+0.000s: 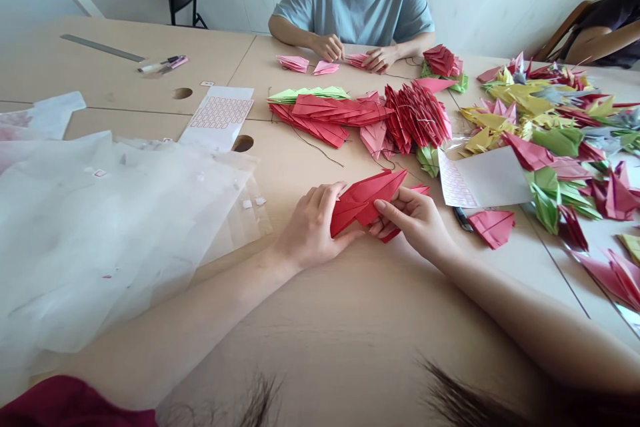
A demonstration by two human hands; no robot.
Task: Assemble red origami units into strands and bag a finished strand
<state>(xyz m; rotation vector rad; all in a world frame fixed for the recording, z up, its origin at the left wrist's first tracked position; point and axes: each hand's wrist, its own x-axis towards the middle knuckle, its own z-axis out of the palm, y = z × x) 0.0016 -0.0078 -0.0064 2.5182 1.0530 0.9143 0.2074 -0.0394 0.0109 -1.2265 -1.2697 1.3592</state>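
Note:
A folded red paper piece (367,193) is held between both hands above the table's middle. My left hand (313,227) grips its left end, thumb below and fingers behind. My right hand (417,220) pinches its right side between thumb and fingers; part of those fingers is behind the paper. More red paper shows under and behind my right hand. Just beyond lie a bundle of red folded papers (415,117) tied with dark thread and a long red pleated strip (340,110). To the right, a single red folded piece (493,228) rests beside a dark-handled tool (463,219).
Thin translucent plastic bags (115,227) cover the left side. Sticker sheets (220,113) (487,177) lie on the table. Colourful folded paper pieces (545,107) pile up at right. A ruler (103,47) and pens (163,65) lie far left. Across sits a person (357,7) handling pink folded paper.

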